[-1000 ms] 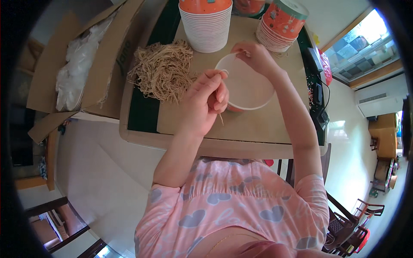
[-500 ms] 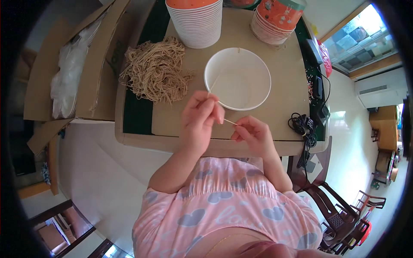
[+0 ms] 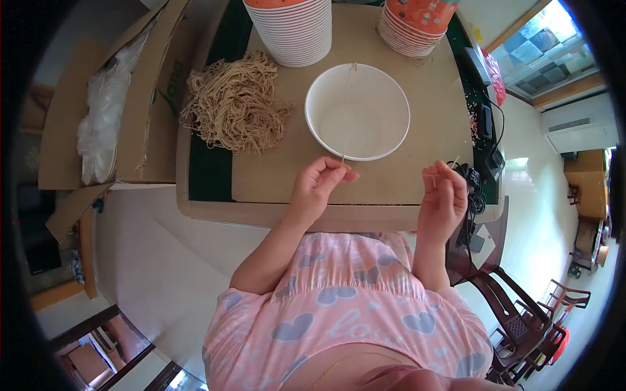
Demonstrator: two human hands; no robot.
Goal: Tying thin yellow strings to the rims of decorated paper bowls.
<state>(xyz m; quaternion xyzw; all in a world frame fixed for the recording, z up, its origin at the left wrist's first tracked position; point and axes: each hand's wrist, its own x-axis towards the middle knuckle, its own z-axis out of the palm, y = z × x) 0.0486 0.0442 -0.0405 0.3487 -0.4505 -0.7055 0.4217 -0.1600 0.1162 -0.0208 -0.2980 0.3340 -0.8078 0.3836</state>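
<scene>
My left hand [image 3: 319,186] is at the near edge of the table, thumb and fingers pinched on the end of a long thin tan strand [image 3: 347,111]. The strand runs straight across an empty white bowl [image 3: 391,140] to its far rim. About a hand's width to the right, my right hand [image 3: 443,195] is closed on a short thin piece of strand [image 3: 452,162] that sticks up past the fingertips. A loose pile of tan strands [image 3: 235,104] lies left of the bowl.
A stack of white bowls [image 3: 290,29] and a second stack with orange print [image 3: 414,23] stand behind the bowl on the brown table [image 3: 430,111]. An open cardboard box [image 3: 150,111] with plastic bags [image 3: 101,124] is on the left. Black cables [image 3: 486,163] lie right; chairs [image 3: 521,326] stand lower right.
Both hands came back from the bowl to the table's near edge, then parted. My right hand moved right; my left now holds a strand stretched across the bowl.
</scene>
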